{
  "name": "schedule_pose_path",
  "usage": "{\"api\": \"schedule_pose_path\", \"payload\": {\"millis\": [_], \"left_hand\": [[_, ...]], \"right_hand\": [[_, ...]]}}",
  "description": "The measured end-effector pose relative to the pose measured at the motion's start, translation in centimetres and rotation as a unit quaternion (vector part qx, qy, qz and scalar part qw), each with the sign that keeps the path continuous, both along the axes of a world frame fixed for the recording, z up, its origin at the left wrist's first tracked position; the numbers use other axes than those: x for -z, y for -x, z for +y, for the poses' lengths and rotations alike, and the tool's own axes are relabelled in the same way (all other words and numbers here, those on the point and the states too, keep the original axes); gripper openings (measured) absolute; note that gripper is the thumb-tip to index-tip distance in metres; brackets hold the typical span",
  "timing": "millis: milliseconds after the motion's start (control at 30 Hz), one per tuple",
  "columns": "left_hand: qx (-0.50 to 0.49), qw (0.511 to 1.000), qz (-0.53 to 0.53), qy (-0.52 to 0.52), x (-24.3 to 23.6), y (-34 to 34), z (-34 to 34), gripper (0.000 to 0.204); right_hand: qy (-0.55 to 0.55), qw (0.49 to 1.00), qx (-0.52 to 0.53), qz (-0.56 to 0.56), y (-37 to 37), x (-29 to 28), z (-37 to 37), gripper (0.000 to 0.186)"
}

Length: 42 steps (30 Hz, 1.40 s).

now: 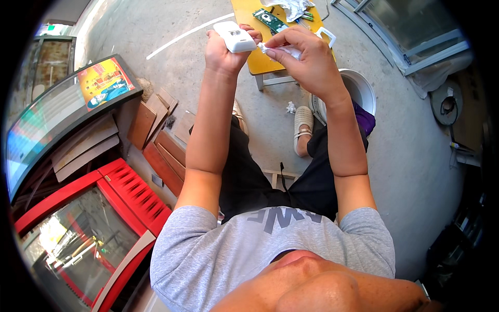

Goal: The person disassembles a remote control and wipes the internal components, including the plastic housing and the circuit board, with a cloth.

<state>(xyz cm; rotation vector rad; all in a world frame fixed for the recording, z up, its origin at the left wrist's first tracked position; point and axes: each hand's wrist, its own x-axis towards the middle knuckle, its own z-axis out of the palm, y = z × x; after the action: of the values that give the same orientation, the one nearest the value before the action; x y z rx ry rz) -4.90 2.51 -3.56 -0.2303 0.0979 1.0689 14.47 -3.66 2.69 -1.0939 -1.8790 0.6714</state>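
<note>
- Noted across grey T-shirt (234, 244): large dark block letters (285, 219), partly creased.
- Noted on dark-framed glass panel (47, 122): red-and-yellow sign (105, 82), wording too small to read.

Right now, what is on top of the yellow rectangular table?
A flat green circuit board, a crumpled white sheet and small green cylinders. The right hand covers part of the tabletop; anything there cannot be seen.

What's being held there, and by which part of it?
The left grip holds a white case from beneath and along its sides; the right grip pinches a crumpled white tissue near one end, between thumb and fingers.
</note>
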Motion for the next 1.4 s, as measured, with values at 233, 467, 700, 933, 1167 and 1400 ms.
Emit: {"api": "schedule_pose_path", "payload": {"millis": [233, 467, 700, 933, 1167, 1400], "left_hand": [[-0.032, 0.996, 0.079, -0.006, 0.5, -0.7, 0.3, 0.069], [-0.135, 0.984, 0.076, -0.083, 1.5, -1.2, -0.1, 0.043], [-0.110, 0.993, 0.004, -0.041, 0.3, -0.8, 0.2, 0.053], [-0.136, 0.984, 0.084, -0.075, 0.9, -1.7, 0.2, 0.060], [-0.250, 0.890, 0.378, -0.045, -1.8, -3.4, -1.7, 0.069], [-0.283, 0.911, 0.294, -0.048, -1.1, -1.7, -1.0, 0.057]], "right_hand": [[-0.028, 0.996, 0.059, 0.062, 1.9, 1.1, -0.1, 0.013], [-0.070, 0.995, 0.009, 0.071, 4.4, 1.4, -1.6, 0.010], [-0.027, 0.991, 0.077, 0.106, 2.2, 1.0, -0.2, 0.012], [-0.063, 0.989, 0.078, 0.108, 3.4, 1.5, -0.5, 0.010], [-0.173, 0.982, 0.041, 0.059, 4.3, 1.9, -0.7, 0.010], [-0.109, 0.992, 0.050, -0.034, 3.7, 2.1, -0.9, 0.010]]}}
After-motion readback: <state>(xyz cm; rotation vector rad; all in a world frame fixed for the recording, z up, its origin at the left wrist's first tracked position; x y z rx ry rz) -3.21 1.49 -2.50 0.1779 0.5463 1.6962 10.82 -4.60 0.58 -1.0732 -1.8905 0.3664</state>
